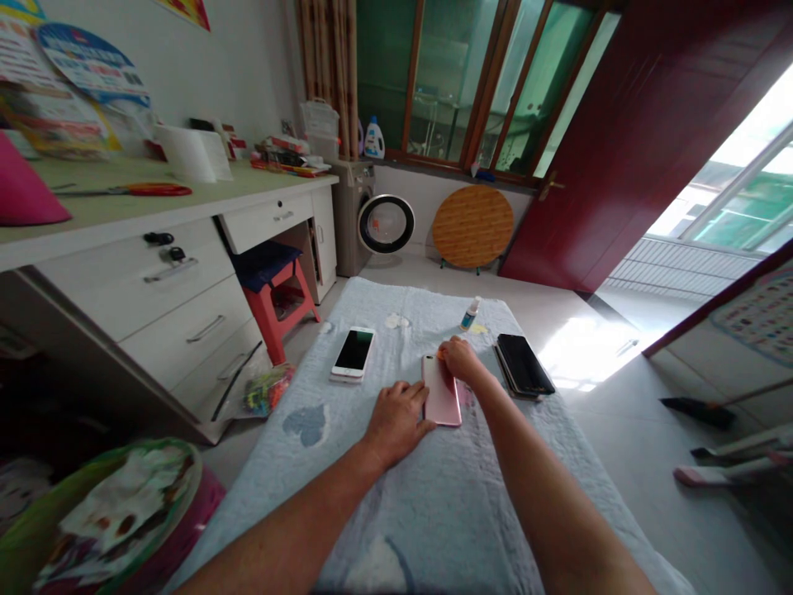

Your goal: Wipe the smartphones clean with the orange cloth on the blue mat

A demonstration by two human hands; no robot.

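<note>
A pink phone lies back side up on the cloth-covered table, its camera at the upper left corner. My left hand holds its left side, fingertips on the edge and thumb by the lower corner. Over the phone's upper end, my right hand is closed on a small orange item, mostly hidden by the fingers. A white phone rests screen up to the left, seemingly on another one. Dark-screened devices are stacked at the right. Beyond my right hand stands a small spray bottle.
On the left is a desk with drawers, and a red stool is by it. A full waste bin stands at lower left. A washing machine with its door open and a round wooden tabletop are behind.
</note>
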